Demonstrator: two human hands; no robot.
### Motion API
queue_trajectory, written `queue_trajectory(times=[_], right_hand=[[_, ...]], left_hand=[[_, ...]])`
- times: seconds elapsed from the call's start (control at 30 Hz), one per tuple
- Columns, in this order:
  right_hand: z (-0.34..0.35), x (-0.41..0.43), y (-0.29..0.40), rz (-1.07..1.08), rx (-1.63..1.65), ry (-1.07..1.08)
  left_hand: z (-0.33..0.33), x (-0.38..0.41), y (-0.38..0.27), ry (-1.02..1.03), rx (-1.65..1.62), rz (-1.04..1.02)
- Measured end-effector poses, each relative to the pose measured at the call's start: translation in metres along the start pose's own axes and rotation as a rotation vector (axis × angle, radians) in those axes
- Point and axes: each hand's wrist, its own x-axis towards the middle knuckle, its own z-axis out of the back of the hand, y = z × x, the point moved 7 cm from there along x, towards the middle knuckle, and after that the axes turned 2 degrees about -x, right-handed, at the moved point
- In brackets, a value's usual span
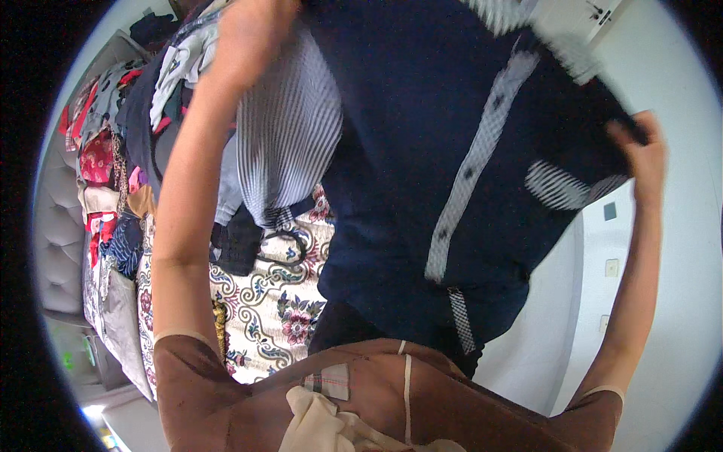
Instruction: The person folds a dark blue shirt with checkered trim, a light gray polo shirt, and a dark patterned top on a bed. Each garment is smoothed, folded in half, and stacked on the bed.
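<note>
A dark navy garment (390,141) hangs spread out in front of my body, held up between both hands. Down it runs a pale checked strip (471,169) with dark marks along it, and a striped trim (556,183) shows towards its right side. My left hand (257,45), blurred at the top, grips the garment's upper left; the fingertips are hidden. At the far right, my right hand (647,150) pinches the garment's edge. Grey-and-white striped cloth (288,124) hangs below my left hand; whether it belongs to the navy garment I cannot tell.
On the left, a bed with a floral cover (271,305) bears piled clothes (107,152) near a tufted grey headboard (59,248). A black garment with a strap (240,243) lies on the cover. To the right stand a white wall (683,237) and a door (570,17).
</note>
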Motion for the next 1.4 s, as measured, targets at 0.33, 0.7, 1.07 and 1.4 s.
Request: queue_trajectory(times=[0.33,0.7,1.07,1.4], right_hand=[[0.029,-0.030,0.044,0.099,0.113,0.151],[-0.130,-0.273,0.003,0.095,-0.124,0.811],[-0.154,-0.292,0.017,0.184,-0.043,0.689],[-0.139,-0.277,0.010,0.128,-0.060,0.492]], left_hand=[[-0.016,-0.027,0.051,0.211,-0.549,0.073],[-0.075,-0.354,0.002,0.646,-0.426,0.136],[-0.082,-0.375,0.008,0.521,-0.440,0.356],[-0.076,-0.349,0.016,0.328,-0.517,0.401]])
